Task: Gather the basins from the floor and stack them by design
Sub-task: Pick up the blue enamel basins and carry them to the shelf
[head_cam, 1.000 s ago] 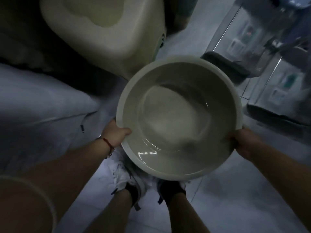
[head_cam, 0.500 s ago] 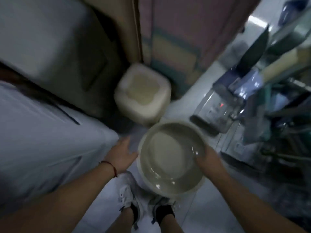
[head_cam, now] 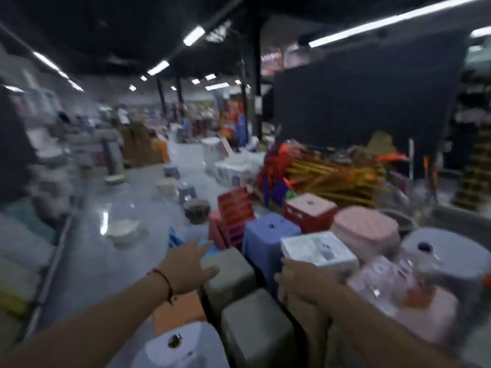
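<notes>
Several basins stand on the shiny floor of the aisle ahead: a white basin [head_cam: 122, 230] nearest, a dark basin [head_cam: 197, 208] to its right, a cream basin [head_cam: 166, 185] farther off and a greenish basin [head_cam: 114, 179] at the left. My left hand [head_cam: 189, 264], with a red string at the wrist, reaches forward, fingers spread and empty. My right hand [head_cam: 297, 278] hovers over the stools at the right; blur hides its fingers. No basin shows in either hand.
Plastic stools crowd the lower right: two grey stools [head_cam: 229, 272], a blue stool [head_cam: 268, 235], a white stool [head_cam: 183, 346]. Red crates [head_cam: 235, 216] and a heap of brooms [head_cam: 332, 176] lie behind. Shelving [head_cam: 24, 251] lines the left side.
The view has swung up from the floor to the long aisle. The cream basin that both hands, then the right hand alone, held has left the view. The left hand now reaches forward.
</notes>
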The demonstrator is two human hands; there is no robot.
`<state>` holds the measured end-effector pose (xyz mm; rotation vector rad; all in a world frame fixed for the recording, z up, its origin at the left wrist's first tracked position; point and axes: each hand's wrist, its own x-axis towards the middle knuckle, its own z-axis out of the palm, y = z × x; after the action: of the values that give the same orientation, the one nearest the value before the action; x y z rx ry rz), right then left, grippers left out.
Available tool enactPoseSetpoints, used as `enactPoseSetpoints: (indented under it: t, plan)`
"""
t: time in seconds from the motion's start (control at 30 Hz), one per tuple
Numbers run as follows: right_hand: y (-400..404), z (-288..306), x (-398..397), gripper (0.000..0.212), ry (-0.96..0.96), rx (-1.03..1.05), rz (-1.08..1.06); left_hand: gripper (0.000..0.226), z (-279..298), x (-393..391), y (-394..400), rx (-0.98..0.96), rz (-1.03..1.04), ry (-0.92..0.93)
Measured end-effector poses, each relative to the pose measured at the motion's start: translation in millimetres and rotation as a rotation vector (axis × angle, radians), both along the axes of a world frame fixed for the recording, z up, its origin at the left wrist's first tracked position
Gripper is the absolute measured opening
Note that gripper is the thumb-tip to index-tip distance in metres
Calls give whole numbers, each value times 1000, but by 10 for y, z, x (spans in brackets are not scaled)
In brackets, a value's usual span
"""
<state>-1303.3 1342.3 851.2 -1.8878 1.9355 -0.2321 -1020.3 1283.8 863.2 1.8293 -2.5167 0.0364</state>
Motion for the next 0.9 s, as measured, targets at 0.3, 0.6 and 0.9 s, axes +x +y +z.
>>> enactPoseSetpoints:
  t: [0.3, 0.6, 0.9]
  plan:
    - [46, 1686, 1519, 84, 298, -239, 396, 97, 1437, 1898, 827, -142, 432, 2]
    - [-329, 2087, 3264, 80, 308, -317, 526, 87, 1981, 3342, 1380, -171, 590, -29]
    - [-941, 2013, 5104, 81, 200, -249, 518, 90, 1738, 4997, 1124, -74, 674, 135]
